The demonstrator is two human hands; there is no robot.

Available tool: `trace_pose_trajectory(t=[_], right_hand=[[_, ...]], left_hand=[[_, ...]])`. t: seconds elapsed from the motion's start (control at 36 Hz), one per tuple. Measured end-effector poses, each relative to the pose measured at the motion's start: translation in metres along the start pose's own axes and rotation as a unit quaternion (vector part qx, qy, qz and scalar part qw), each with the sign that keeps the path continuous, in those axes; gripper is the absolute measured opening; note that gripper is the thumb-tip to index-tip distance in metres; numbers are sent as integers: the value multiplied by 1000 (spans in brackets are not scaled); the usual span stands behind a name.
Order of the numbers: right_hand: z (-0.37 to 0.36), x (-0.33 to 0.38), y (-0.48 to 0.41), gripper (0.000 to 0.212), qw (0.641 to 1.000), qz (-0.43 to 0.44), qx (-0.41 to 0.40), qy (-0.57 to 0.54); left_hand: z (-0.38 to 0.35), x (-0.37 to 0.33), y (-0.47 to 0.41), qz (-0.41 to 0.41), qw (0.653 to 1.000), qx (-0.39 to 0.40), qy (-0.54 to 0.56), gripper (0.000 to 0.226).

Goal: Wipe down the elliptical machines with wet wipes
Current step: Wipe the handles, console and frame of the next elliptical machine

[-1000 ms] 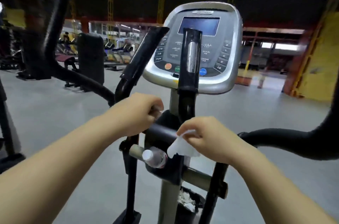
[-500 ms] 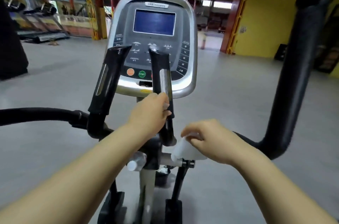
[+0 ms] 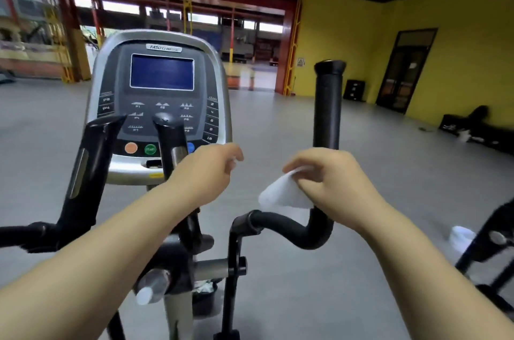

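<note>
The elliptical's grey console [image 3: 161, 106] with a blue screen stands ahead at centre left. Two short black grips rise before it: the left grip [image 3: 89, 167] and the inner grip [image 3: 173, 142]. A long black moving handlebar [image 3: 326, 106] rises at the right and bends low toward the mast. My right hand [image 3: 331, 181] holds a white wet wipe [image 3: 281, 193] just in front of that handlebar, above its bend. My left hand [image 3: 205, 170] hovers in the air beside the inner grip, fingers loosely curled, holding nothing.
A plastic bottle [image 3: 151, 285] lies in the holder on the mast, above a small black bin [image 3: 204, 299] with crumpled wipes. Another machine's black frame [image 3: 489, 250] is at the right edge. Yellow wall, dark door and black boxes lie far right across grey floor.
My view has swung right. My left hand has let go of the inner grip and moved right. My right hand has carried the wipe up to the long right handlebar.
</note>
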State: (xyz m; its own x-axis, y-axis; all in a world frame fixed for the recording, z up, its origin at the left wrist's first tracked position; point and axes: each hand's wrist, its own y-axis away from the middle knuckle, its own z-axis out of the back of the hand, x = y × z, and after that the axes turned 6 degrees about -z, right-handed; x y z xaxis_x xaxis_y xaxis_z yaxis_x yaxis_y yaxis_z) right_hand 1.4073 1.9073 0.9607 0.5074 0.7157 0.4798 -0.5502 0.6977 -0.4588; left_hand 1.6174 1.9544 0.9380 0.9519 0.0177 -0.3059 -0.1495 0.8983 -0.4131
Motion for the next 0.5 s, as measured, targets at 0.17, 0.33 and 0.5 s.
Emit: trace_pose_trajectory(t=[0.17,0.33,0.5], right_hand=[[40,2,-12,27,973,-4,-227,-48],[75,1,-44,24,933,-3,-357,-34],[97,3,-82,24,891,29,-452,-16]], left_hand=[[26,-52,-39,-83,988,-13,126,19],[36,-83,-70,-91,976,-22,195,33],[32,-101,-88,-67,976,-41,202,46]])
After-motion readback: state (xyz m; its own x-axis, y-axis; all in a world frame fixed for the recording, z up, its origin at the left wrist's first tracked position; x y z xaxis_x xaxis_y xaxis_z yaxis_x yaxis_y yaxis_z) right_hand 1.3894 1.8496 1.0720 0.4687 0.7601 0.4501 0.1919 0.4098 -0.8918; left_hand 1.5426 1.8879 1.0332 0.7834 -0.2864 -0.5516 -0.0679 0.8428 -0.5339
